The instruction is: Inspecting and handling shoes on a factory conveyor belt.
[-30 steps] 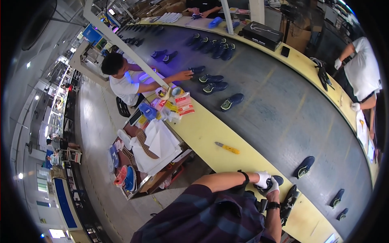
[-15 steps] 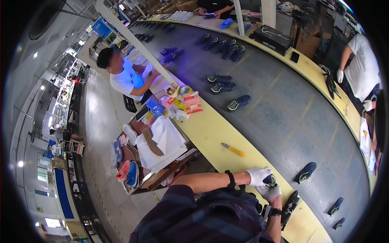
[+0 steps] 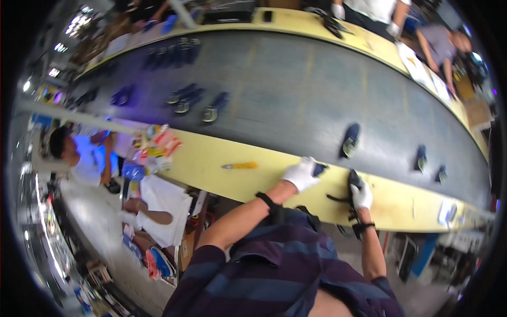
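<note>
Moved since the earlier frame: your gloved right hand (image 3: 362,195), parted from the left, forearm upright, laid on a black object (image 3: 354,178), grip uncertain; your gloved left hand (image 3: 301,175), forearm slanting up rightward, clasping a navy shoe (image 3: 319,169) over the yellow ledge (image 3: 206,170).

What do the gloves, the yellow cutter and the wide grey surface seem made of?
Gloves: probably fabric, matte white without shine. Yellow cutter: likely plastic handle, evenly bright; greyish blade, perhaps metal. Wide grey surface: rubber or plastic sheeting, perhaps; it looks smooth, with a low sheen in soft pale patches, but the look leaves it open.
</note>
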### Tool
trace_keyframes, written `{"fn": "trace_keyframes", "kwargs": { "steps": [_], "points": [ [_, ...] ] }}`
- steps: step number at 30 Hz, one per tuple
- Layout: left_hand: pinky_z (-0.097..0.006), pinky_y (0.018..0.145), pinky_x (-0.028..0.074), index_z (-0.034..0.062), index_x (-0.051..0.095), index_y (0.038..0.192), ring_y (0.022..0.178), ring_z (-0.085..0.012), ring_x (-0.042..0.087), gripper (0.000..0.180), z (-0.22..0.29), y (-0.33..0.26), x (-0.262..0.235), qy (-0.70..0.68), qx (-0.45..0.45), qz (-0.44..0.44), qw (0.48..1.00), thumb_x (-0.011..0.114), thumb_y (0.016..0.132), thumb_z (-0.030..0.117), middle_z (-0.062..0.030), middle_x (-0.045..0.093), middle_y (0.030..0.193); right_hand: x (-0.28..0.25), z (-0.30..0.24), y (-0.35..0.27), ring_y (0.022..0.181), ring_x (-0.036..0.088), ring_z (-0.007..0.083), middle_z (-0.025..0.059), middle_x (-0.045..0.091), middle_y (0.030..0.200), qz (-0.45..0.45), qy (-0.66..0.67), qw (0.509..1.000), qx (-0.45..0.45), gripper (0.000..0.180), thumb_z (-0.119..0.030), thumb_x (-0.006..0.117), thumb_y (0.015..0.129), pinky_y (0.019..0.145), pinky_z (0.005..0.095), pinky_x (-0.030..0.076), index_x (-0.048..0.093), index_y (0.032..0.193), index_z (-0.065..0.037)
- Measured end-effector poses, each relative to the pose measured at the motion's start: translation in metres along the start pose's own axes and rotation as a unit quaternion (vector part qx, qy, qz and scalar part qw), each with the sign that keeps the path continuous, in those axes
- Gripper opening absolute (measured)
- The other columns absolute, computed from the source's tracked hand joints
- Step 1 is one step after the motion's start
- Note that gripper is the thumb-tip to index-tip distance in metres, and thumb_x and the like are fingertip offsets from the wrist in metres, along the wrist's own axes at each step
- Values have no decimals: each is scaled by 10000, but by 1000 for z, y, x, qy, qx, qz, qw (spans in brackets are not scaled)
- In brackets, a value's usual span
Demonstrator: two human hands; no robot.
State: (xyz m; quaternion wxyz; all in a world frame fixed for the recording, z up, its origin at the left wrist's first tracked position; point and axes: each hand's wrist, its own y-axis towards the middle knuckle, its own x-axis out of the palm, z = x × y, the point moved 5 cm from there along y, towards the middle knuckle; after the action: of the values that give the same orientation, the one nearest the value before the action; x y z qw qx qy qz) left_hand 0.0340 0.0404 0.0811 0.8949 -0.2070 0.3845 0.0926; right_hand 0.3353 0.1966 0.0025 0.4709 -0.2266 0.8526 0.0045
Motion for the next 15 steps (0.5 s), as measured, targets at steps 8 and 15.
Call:
{"fn": "trace_keyframes", "kwargs": {
  "steps": [8,15],
  "points": [
    [-519,976,558,37,534,1280,1161,-442,663,654,42,13,6,35,-4,-35,999,828,830,409,-239,628,1279,-13,2,9,963,735,411,241,757,997,-40,-13,997,64,449,-376,804,895,861,456,569,702,1117,0],
    [-517,865,601,39,565,1262,1023,-439,717,612,58,6,28,83,-34,13,996,821,836,395,-211,664,1218,-109,-170,-46,691,708,211,157,712,773,-121,171,978,-1,402,-320,873,861,666,364,563,664,927,17]
  ]
}}
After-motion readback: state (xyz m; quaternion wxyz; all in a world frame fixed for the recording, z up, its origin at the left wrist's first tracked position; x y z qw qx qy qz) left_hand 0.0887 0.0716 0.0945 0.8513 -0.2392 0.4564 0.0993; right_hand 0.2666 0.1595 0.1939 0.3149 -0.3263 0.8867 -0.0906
